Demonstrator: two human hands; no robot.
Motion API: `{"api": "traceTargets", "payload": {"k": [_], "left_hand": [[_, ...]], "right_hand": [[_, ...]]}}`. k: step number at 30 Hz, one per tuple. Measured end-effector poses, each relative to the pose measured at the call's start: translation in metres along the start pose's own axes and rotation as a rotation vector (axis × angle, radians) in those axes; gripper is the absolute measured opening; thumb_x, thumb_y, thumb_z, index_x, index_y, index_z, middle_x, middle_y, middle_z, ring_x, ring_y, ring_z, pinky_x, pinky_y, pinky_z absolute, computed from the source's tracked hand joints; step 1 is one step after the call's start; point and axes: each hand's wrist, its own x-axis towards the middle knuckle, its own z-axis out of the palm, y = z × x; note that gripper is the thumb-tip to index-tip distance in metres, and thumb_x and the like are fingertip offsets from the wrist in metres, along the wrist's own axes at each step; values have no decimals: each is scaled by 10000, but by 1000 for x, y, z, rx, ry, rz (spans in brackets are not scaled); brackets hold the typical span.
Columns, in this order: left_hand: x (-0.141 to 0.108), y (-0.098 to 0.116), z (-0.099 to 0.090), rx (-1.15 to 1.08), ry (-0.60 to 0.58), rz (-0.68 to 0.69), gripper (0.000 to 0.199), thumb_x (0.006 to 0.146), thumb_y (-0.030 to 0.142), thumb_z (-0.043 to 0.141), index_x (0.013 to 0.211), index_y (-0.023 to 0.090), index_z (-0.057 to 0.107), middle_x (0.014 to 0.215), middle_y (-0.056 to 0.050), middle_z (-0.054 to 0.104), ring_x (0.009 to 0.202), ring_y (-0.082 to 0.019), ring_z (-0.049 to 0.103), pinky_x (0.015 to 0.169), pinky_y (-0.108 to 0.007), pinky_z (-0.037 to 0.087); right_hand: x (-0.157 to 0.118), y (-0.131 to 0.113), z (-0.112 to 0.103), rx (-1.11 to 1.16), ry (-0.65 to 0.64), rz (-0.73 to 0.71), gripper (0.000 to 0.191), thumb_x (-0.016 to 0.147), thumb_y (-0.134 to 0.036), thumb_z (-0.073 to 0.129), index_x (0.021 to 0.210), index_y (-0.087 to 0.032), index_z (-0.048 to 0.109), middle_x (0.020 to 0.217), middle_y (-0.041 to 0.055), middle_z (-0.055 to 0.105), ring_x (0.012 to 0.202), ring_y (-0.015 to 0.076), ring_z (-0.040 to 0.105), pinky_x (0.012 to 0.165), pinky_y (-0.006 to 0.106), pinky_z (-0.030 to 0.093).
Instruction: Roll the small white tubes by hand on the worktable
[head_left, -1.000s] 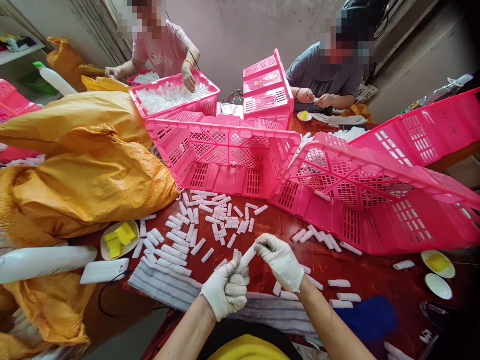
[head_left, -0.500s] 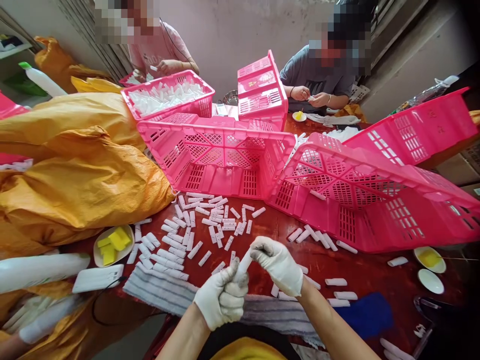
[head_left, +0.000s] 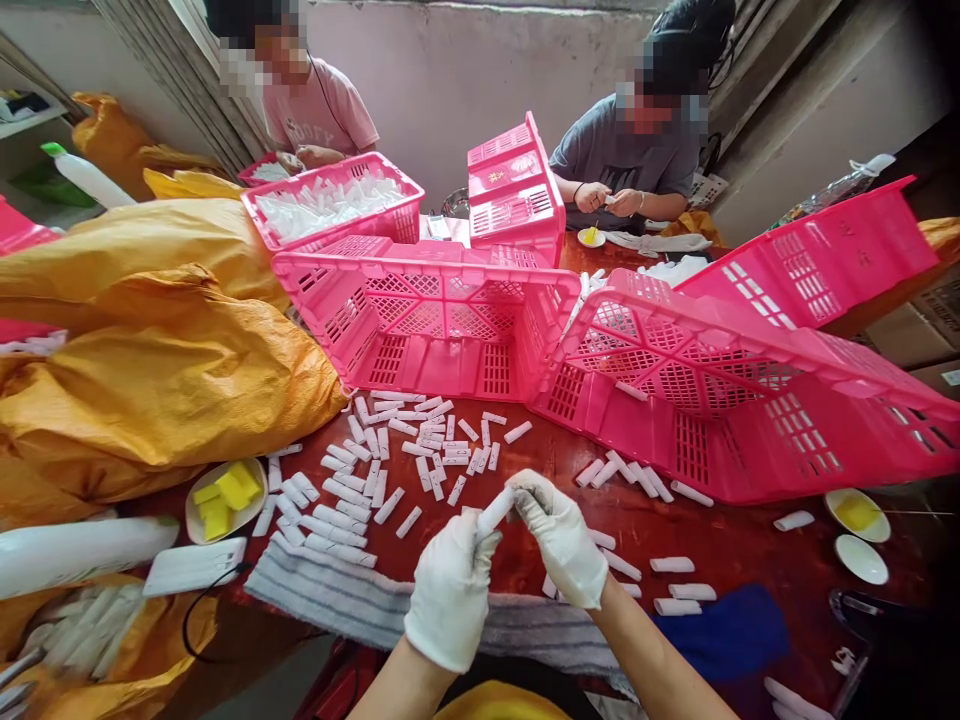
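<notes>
A small white tube is held between my two hands above the front of the table. My left hand, in a white work glove, grips its lower end. The gloved fingers of my right hand, greyed at the tips, pinch its upper end. Many similar white tubes lie on the red-brown table to the left and beyond my hands, some with dark marks. A few more tubes lie right of my right hand. Under my wrists runs a grey striped towel.
Pink crates lie on their sides across the table. A dish of yellow sponges, a white power bank-like box and yellow sacks are left. A blue cloth and small dishes are right. Two people work opposite.
My left hand has turned so the back of the glove faces up, and the tube tilts more to the right. At lower left, another person's gloved arm has gone, uncovering tubes in a sack.
</notes>
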Motion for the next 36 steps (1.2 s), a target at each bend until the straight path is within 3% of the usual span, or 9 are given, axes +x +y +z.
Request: {"api": "traceTargets", "payload": {"k": [2,7,10,14,18,21,25,30,36], "left_hand": [[4,7,-3,-300,-177,-228,380,903,535,418,973,217,613,771,-32,604,652,-150,557,611,-255,450],[18,16,-16,-1100,-751,-828,581,753,740,460,806,166,527,511,107,262,380,-34,125,384,-186,158],[21,18,-20,-880,-651,-705,509,782,674,501,839,170,534,567,64,401,418,-56,286,414,-191,224],[15,13,-15,-163,-312,-247,339,920,489,420,908,196,590,754,-20,617,654,-147,567,593,-252,418],[9,0,-5,338,9,221,338,967,403,339,1036,163,567,773,-56,668,661,-194,639,593,-298,466],[9,-3,-1,471,141,390,284,976,324,340,1087,145,531,750,-50,662,633,-181,644,576,-288,483],[11,-4,1,475,160,426,248,971,280,375,1116,135,515,762,-54,666,656,-175,652,589,-275,496],[5,0,8,421,90,314,273,967,300,385,1105,143,560,803,-73,680,713,-187,661,648,-286,501],[3,0,18,103,-418,-191,308,961,412,368,1013,260,631,942,-10,716,846,-142,661,748,-216,488]], "right_hand": [[0,3,-1,25,27,17,340,773,-531,656,777,-201,577,713,-10,534,660,133,481,622,265,414],[8,4,-11,25,-60,67,362,770,-533,655,714,-196,537,585,-49,444,533,102,379,510,247,324],[11,0,-14,19,-51,66,382,759,-554,654,709,-195,532,594,-50,436,535,98,366,507,243,315],[11,-6,-12,10,-58,85,428,703,-597,674,715,-190,544,589,-44,464,548,107,399,530,252,334],[10,-10,-6,-47,4,141,443,688,-611,660,672,-190,524,547,-51,456,512,98,360,496,247,296],[9,-13,-1,-62,105,211,467,648,-635,660,626,-202,486,522,-62,416,493,98,347,471,244,269],[9,-18,1,-40,134,262,492,625,-656,655,608,-211,445,507,-79,353,471,91,301,465,243,273],[-3,-14,7,-173,105,74,414,787,-586,541,654,-195,501,631,-26,479,598,129,426,586,260,384],[-2,32,-14,-497,225,151,292,801,-469,506,676,-206,524,636,-8,575,616,158,525,594,257,439]]}}
